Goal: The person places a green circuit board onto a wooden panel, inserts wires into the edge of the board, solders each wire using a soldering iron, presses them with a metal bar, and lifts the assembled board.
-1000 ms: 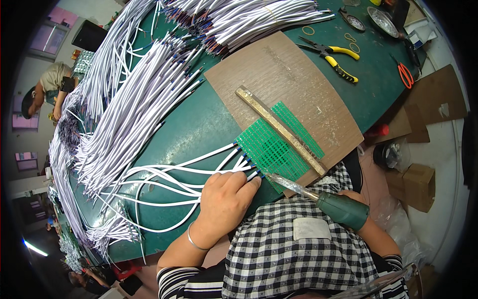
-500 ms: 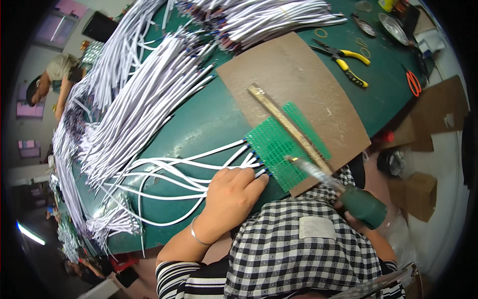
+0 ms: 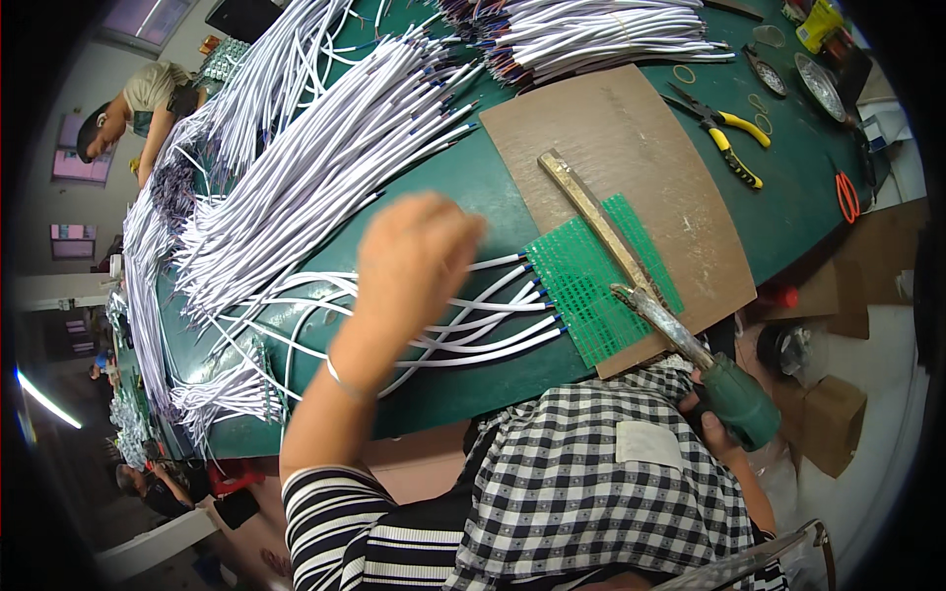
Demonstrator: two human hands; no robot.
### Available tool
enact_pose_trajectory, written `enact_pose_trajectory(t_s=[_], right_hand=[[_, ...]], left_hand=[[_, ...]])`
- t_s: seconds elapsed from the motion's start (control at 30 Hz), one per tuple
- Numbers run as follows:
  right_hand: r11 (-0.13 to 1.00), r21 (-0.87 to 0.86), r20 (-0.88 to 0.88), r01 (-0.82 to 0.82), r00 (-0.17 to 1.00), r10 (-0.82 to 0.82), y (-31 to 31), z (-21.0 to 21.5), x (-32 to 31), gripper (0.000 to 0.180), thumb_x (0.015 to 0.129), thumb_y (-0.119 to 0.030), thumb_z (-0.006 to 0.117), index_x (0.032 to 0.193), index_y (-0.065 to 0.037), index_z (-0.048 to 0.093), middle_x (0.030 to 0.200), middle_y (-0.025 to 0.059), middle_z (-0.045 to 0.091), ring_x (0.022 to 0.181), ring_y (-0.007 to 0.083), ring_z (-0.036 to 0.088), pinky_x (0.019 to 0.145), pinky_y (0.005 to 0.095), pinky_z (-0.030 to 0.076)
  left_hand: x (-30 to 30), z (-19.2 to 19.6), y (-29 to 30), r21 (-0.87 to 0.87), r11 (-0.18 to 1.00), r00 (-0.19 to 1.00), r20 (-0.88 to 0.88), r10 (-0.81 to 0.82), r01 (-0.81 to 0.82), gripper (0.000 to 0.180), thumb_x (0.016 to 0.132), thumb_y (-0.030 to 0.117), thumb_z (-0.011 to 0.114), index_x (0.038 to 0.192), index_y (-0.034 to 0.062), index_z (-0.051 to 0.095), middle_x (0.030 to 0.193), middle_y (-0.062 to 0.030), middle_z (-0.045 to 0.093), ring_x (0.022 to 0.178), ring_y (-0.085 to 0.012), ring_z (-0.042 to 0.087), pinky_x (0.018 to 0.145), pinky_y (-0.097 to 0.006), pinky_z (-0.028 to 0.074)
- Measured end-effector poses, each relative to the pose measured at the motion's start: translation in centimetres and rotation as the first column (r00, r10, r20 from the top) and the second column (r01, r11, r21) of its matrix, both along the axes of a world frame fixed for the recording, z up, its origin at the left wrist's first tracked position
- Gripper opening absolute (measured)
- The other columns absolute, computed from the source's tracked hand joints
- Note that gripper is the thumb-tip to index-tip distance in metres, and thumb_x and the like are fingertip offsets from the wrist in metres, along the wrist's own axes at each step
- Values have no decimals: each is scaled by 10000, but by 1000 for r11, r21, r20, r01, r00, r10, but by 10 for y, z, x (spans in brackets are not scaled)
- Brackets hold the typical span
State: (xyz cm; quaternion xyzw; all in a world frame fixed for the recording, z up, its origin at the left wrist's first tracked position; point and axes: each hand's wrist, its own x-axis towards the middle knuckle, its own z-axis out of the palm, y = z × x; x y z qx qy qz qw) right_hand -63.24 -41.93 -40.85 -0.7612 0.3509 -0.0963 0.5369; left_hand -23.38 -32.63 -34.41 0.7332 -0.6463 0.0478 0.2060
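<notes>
My left hand (image 3: 414, 261) is raised over the white wires (image 3: 483, 325), fingers curled and smeared by motion; whether it holds anything does not show. The wires' near ends meet the left edge of a green circuit-board panel (image 3: 581, 286). Across that panel lies a brass-coloured metal bar (image 3: 596, 217). My right hand (image 3: 714, 428), partly hidden, is closed around the green handle of a soldering iron (image 3: 744, 399). The iron's metal barrel points up and left, its tip over the panel beside the bar's lower end.
The panel rests on a brown board (image 3: 611, 128) on the green table (image 3: 463, 187). Big bundles of white wires (image 3: 325, 167) fill the left and back. Yellow-handled pliers (image 3: 729, 143), orange-handled scissors (image 3: 845, 197) and a metal dish (image 3: 820, 84) lie right. Another person (image 3: 148, 108) works far left.
My left hand has let go of the wires at the panel's edge and risen up and left. The soldering iron's tip has shifted nearer the bar's lower end. The view has shifted slightly.
</notes>
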Motion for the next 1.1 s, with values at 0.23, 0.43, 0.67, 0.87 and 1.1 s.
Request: enact_pose_trajectory(t_s=[0.23,0.43,0.67,0.87,1.1], right_hand=[[998,49,148,47,987,-54,8,11,10,591,894,-411,531,1250,60,494,837,100,643,799,187,584,818,319,441],[993,66,175,99,979,-109,11,0,5,584,889,-391,537,1267,50,481,822,95,625,759,181,588,778,306,459],[986,134,183,98,976,-122,4,8,12,552,880,-395,544,1235,26,508,801,87,618,758,179,595,752,314,480],[920,-392,11,-23,1000,29,8,-1,3,110,751,-125,668,812,-33,675,791,80,678,671,181,653,601,287,533],[973,-228,128,-47,989,78,12,10,-7,209,794,-113,672,973,-7,651,901,86,686,756,172,673,667,259,546]], left_hand=[[75,-40,-61,-88,981,979,91,183,-175,84,783,151,678,811,72,684,806,-95,595,779,-286,579,700,-403,472],[44,-26,-51,-218,976,986,-168,-17,-20,82,775,131,674,820,64,657,766,-107,576,706,-289,569,653,-402,466],[-93,5,30,130,835,809,-367,-460,534,217,730,82,681,944,75,646,635,-48,468,554,-234,518,498,-358,425],[-99,-16,42,210,929,887,-419,-196,304,336,737,29,673,1068,60,626,645,-68,498,546,-237,529,485,-346,438],[-100,-18,45,159,963,850,-517,-105,216,295,761,16,685,1039,22,587,711,-105,600,610,-267,610,531,-349,483]])
